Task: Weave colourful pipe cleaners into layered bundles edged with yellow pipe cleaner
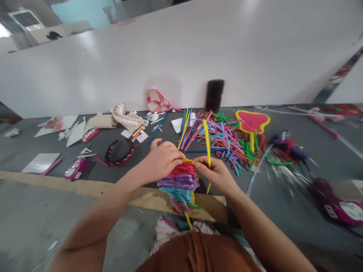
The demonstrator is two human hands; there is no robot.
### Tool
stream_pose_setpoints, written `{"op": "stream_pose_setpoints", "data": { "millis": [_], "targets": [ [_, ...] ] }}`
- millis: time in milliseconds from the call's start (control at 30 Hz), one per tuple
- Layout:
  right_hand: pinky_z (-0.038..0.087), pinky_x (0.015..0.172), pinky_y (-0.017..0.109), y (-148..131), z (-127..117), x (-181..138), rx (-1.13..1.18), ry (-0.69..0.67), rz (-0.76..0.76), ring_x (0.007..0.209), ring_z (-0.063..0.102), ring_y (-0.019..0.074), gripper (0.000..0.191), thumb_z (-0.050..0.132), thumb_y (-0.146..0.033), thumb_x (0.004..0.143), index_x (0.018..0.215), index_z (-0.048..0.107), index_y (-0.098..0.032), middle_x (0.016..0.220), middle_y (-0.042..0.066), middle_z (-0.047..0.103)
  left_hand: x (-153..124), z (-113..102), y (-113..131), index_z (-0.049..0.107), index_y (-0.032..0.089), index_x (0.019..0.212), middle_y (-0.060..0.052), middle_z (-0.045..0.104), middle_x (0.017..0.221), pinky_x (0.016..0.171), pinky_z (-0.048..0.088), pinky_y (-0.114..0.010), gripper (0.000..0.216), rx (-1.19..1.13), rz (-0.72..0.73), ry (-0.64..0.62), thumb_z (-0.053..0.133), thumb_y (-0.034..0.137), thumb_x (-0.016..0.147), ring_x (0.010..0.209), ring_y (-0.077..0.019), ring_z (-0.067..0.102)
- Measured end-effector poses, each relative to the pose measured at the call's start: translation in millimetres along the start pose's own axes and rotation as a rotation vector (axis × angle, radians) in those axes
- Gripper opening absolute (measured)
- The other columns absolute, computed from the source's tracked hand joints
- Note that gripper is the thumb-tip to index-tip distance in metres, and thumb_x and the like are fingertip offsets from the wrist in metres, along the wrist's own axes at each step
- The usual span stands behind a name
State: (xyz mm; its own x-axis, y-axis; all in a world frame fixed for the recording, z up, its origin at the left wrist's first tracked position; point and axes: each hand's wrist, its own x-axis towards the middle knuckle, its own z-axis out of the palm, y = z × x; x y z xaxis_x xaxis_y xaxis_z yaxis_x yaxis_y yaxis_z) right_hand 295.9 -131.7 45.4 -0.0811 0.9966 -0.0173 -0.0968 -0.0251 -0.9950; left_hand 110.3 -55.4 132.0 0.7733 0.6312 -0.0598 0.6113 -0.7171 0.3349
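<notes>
A layered pipe cleaner piece point(178, 182) in pink, purple and blue rows hangs at the table's front edge, with yellow along its top and right side. My left hand point(163, 160) is closed on its top left edge, thumb and fingers pinched together and the little finger side raised. At the top right corner my right hand point(217, 173) pinches a yellow pipe cleaner. A long yellow pipe cleaner point(207, 141) stands up past the right fingers, its lower end showing below them. Fingertips hide part of the top edge.
Loose pipe cleaners point(221, 136) are heaped beyond my hands. A pink paddle shape with yellow edging point(252, 121) lies right of them. A phone point(214, 95) leans on the white partition point(181, 53). Left are a braided headband point(119, 153) and a purple device point(76, 169).
</notes>
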Motion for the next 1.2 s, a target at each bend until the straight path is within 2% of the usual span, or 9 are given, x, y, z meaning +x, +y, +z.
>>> {"op": "stream_pose_setpoints", "data": {
  "millis": [233, 400, 567, 667, 733, 800, 933, 1033, 1200],
  "targets": [
    [0.041, 0.057, 0.024, 3, 4, 5, -0.078, -0.03, -0.009, 0.06, 0.053, 0.0118, 0.021, 0.059, -0.038, 0.083, 0.08, 0.065, -0.018, 0.066, -0.001, 0.06, 3, 5, -8, 0.068, 0.021, 0.092, -0.004, 0.07, 0.095, 0.1, 0.023, -0.043, 0.023, -0.015, 0.002, -0.056, 0.045, 0.023, 0.09, 0.1, -0.0214, 0.056],
    [0.03, 0.045, 0.021, 6, -3, 1, 0.031, 0.052, 0.12, 0.047, 0.036, 0.0068, 0.032, 0.058, -0.049, 0.083, 0.088, 0.06, -0.018, 0.069, -0.002, 0.06, 5, 9, -30, 0.065, 0.02, 0.092, -0.003, 0.069, 0.092, 0.087, 0.037, -0.032, 0.022, -0.175, 0.022, -0.133, 0.044, 0.027, 0.091, 0.09, -0.0188, 0.06],
    [0.04, 0.061, 0.023, 9, 4, -12, -0.039, -0.124, 0.202, 0.064, 0.051, 0.0107, 0.019, 0.067, -0.033, 0.075, 0.082, 0.064, -0.016, 0.073, -0.002, 0.062, 3, 5, -43, 0.065, 0.019, 0.098, -0.003, 0.069, 0.097, 0.078, 0.044, -0.026, 0.022, -0.373, -0.061, -0.23, 0.049, 0.03, 0.088, 0.088, -0.0182, 0.062],
    [0.041, 0.059, 0.023, 8, 19, -17, 0.026, -0.14, 0.244, 0.062, 0.05, 0.0107, 0.014, 0.062, -0.03, 0.078, 0.076, 0.063, -0.016, 0.07, -0.002, 0.06, 6, 0, -45, 0.063, 0.023, 0.115, -0.004, 0.069, 0.111, 0.083, 0.047, -0.027, 0.041, -0.504, -0.034, -0.368, 0.067, 0.035, 0.076, 0.097, -0.0217, 0.064],
    [0.038, 0.053, 0.022, 6, 28, -21, 0.115, -0.14, 0.309, 0.057, 0.045, 0.0094, 0.013, 0.061, -0.029, 0.078, 0.074, 0.061, -0.017, 0.065, -0.004, 0.056, 11, -2, -44, 0.062, 0.026, 0.12, -0.005, 0.067, 0.118, 0.084, 0.049, -0.028, 0.066, -0.591, 0.006, -0.4, 0.082, 0.033, 0.058, 0.103, -0.0247, 0.064],
    [0.035, 0.048, 0.02, 4, 35, -24, 0.216, -0.137, 0.378, 0.052, 0.041, 0.0081, 0.012, 0.062, -0.03, 0.078, 0.077, 0.06, -0.018, 0.062, -0.005, 0.052, 17, -1, -40, 0.066, 0.027, 0.117, -0.004, 0.07, 0.113, 0.08, 0.051, -0.028, 0.074, -0.663, 0.038, -0.403, 0.087, 0.027, 0.046, 0.097, -0.025, 0.067],
    [0.032, 0.044, 0.019, 4, 39, -27, 0.303, -0.063, 0.446, 0.049, 0.038, 0.0074, 0.018, 0.066, -0.035, 0.076, 0.08, 0.058, -0.019, 0.061, -0.006, 0.049, 27, 8, -35, 0.075, 0.025, 0.094, 0.0, 0.075, 0.085, 0.066, 0.052, -0.025, 0.041, -0.733, 0.085, -0.534, 0.082, 0.019, 0.053, 0.075, -0.0206, 0.069],
    [0.033, 0.047, 0.02, 9, 37, -27, 0.28, -0.059, 0.422, 0.052, 0.04, 0.008, 0.026, 0.07, -0.04, 0.074, 0.08, 0.059, -0.018, 0.061, -0.005, 0.049, 30, 15, -39, 0.075, 0.02, 0.079, 0.001, 0.072, 0.071, 0.057, 0.047, -0.022, 0.02, -0.753, 0.028, -0.654, 0.079, 0.02, 0.059, 0.063, -0.0161, 0.064],
    [0.035, 0.054, 0.021, 16, 34, -25, 0.19, -0.123, 0.329, 0.059, 0.042, 0.0089, 0.03, 0.069, -0.044, 0.075, 0.081, 0.059, -0.017, 0.067, -0.004, 0.05, 36, 18, -47, 0.071, 0.014, 0.071, 0.0, 0.067, 0.063, 0.055, 0.042, -0.02, 0.02, -0.762, -0.018, -0.876, 0.081, 0.026, 0.059, 0.057, -0.0118, 0.056]
  ]
}}
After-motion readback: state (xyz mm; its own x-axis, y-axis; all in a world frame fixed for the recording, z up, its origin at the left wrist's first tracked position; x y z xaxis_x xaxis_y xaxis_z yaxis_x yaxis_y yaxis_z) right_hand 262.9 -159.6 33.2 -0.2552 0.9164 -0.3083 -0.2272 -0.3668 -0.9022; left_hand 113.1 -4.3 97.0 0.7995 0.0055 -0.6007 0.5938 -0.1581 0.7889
